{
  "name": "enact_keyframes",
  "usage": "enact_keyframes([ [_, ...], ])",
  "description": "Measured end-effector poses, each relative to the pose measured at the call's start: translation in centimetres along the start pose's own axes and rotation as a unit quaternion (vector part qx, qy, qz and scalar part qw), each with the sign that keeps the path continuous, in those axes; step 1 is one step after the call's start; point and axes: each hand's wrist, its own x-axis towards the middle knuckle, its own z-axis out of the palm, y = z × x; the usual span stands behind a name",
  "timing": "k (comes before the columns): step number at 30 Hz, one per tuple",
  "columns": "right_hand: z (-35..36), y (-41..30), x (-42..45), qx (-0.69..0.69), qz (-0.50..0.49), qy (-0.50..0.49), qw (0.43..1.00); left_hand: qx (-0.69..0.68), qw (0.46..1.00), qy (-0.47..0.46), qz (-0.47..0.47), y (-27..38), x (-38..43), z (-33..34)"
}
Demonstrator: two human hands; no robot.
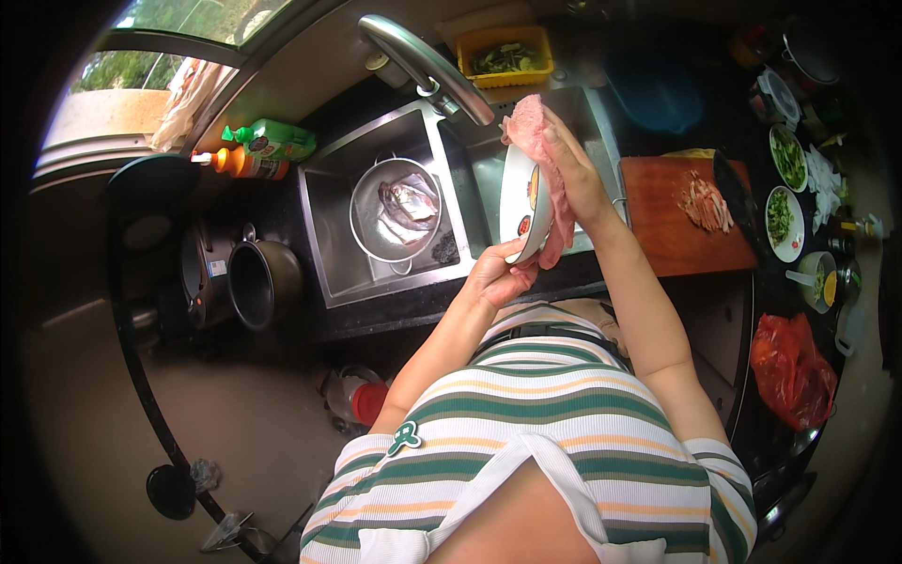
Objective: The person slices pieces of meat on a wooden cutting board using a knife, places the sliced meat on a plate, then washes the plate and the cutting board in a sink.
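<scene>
My left hand grips the lower rim of a white bowl with printed patterns, tilted on its side above the right sink basin. A pink cloth lies folded over the bowl's outer side and top. My right hand presses the cloth against the bowl, its fingers pointing up along it. Left of them, in the other basin, a metal pan holds what looks like fish. The faucet arches above, its spout near the cloth's top.
A cutting board with sliced meat and a cleaver lies at the right. Beyond it are dishes of chopped greens and a red plastic bag. Soap bottles and pots stand left; a yellow basket sits behind the sink.
</scene>
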Motion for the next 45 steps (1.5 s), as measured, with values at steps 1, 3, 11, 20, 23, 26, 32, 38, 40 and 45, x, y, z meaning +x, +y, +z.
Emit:
enact_keyframes([
  [1,-0.7,-0.6,0.5,0.126,0.077,-0.024,0.989,0.020,0.995,0.092,0.019,-0.3,-0.3,1.6],
  [3,-1.8,-0.4,0.5,0.130,0.189,-0.004,0.973,0.037,0.995,0.094,0.007,-0.6,-0.3,1.9],
  [11,-0.9,4.8,-3.8,0.323,0.259,0.037,0.909,0.290,0.934,0.197,0.073,-0.1,0.9,1.5],
  [20,-2.8,7.2,-9.2,0.234,0.345,0.080,0.906,0.341,0.854,0.280,0.277,-1.8,2.5,0.3],
  [23,-2.7,5.3,-10.5,0.259,0.361,0.048,0.895,0.358,0.829,0.296,0.313,-1.1,2.2,-0.2],
  [26,-2.5,2.7,-10.9,0.388,0.335,-0.005,0.859,0.408,0.769,0.324,0.370,0.1,2.0,-0.9],
  [32,-5.1,-2.7,-9.9,0.229,0.244,-0.034,0.942,0.391,0.738,0.346,0.427,1.9,1.3,-1.6],
  [38,-1.8,-11.7,-1.7,-0.013,0.047,-0.087,0.995,0.373,0.690,0.404,0.471,3.6,-2.5,-4.6],
  [40,2.4,-14.0,1.3,-0.088,-0.024,-0.105,0.990,0.371,0.687,0.428,0.456,2.7,-3.9,-4.7],
  [45,12.1,-13.6,9.9,-0.606,-0.122,-0.075,0.782,0.330,0.690,0.438,0.472,1.1,-3.4,-8.5],
])
